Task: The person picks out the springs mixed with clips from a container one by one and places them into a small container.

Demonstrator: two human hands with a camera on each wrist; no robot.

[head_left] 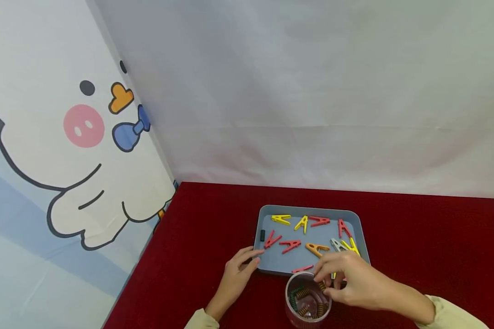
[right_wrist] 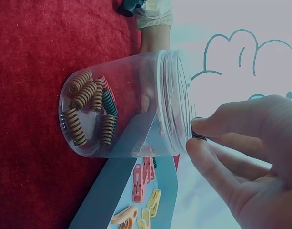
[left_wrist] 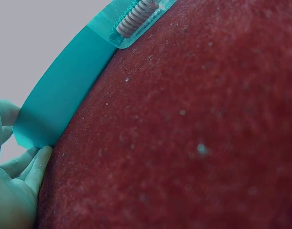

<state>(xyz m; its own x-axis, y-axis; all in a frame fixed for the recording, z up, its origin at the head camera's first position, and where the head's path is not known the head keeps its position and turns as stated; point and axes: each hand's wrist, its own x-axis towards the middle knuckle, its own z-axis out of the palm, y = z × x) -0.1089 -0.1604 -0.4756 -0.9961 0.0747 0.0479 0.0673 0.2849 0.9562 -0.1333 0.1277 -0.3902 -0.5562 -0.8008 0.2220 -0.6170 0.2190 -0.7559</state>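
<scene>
With its fingertips, my right hand (head_left: 351, 278) pinches a small coil spring (right_wrist: 198, 136) at the mouth of the clear plastic jar (right_wrist: 167, 105). Most of that spring is hidden by the fingers. Inside the jar lie several brown springs (right_wrist: 75, 126), with dark green springs (right_wrist: 109, 102) and a red spring (right_wrist: 106, 82). Behind the jar is a grey-blue tray (head_left: 313, 210) of spring clips. My left hand (head_left: 233, 277) touches the tray's near left corner, its fingers loosely extended at the rim.
Pink-red clips (head_left: 290, 246), yellow clips (head_left: 281, 219), an orange clip (head_left: 316, 249) and a grey clip (head_left: 337, 245) lie in the tray. A small dark cylinder (head_left: 262, 235) sits by its left wall. Underneath is a red cloth (head_left: 428, 246); a pale curtain (head_left: 313, 91) hangs behind.
</scene>
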